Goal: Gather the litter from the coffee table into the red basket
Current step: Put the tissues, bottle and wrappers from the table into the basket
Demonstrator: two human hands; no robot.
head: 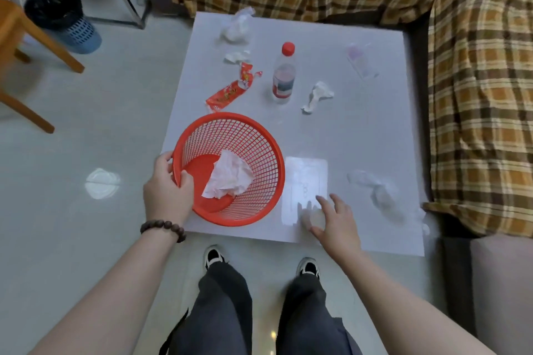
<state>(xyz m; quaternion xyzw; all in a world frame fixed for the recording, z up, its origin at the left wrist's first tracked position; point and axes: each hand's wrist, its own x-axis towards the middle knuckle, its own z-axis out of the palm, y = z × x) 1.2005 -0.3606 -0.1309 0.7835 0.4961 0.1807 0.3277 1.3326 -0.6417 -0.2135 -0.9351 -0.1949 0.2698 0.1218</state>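
Observation:
The red basket point(253, 135) is tilted on the near left of the white coffee table point(360, 138), with a crumpled white tissue point(229, 179) inside. My left hand point(168, 190) grips its near rim. My right hand point(336, 219) hovers over the table's near edge, fingers spread, holding nothing. Litter on the table: a red snack wrapper point(230, 89), a small white scrap point(236, 56), a crumpled clear bag point(238, 26), a twisted tissue point(317, 96), a clear pink-tinted wrapper point(362, 62) and crumpled clear plastic point(380, 193).
A water bottle with a red cap point(284, 75) stands mid-table. A plaid-covered sofa point(476, 95) wraps the far and right sides. A blue bin with a black liner point(62, 19) and a wooden chair point(20, 46) are on the left floor.

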